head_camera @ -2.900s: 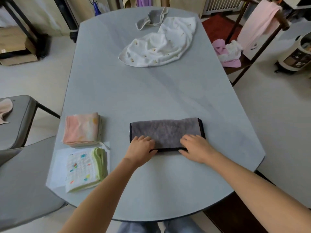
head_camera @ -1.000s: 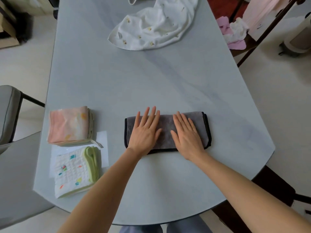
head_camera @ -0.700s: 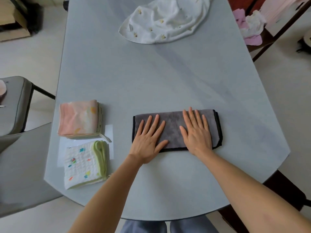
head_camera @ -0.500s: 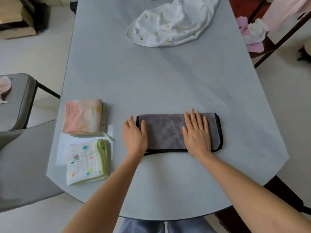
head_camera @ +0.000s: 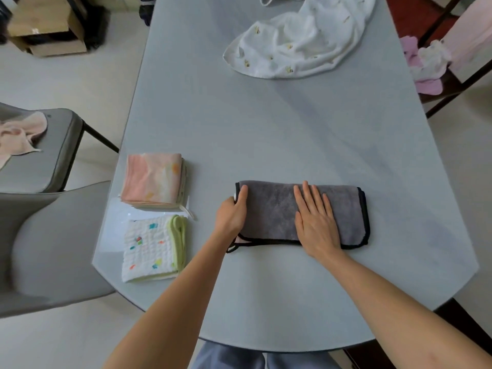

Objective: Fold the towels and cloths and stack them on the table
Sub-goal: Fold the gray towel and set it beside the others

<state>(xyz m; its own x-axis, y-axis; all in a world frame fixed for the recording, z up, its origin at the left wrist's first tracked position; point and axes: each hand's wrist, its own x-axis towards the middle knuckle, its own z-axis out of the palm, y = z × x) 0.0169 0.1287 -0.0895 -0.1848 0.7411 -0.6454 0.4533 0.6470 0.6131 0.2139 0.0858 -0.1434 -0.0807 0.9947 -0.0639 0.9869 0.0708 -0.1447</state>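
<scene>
chairs: you have two grey chairs at your left, beside the table.
boxes: you see cardboard boxes on the floor, far left.
rack: at your far right stands a dark wooden rack.
floor: pale floor lies all round you.

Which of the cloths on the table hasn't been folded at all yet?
The white cloth with small yellow prints, crumpled at the table's far end. The grey, pink and green-edged ones nearer the person are all folded flat.
</scene>
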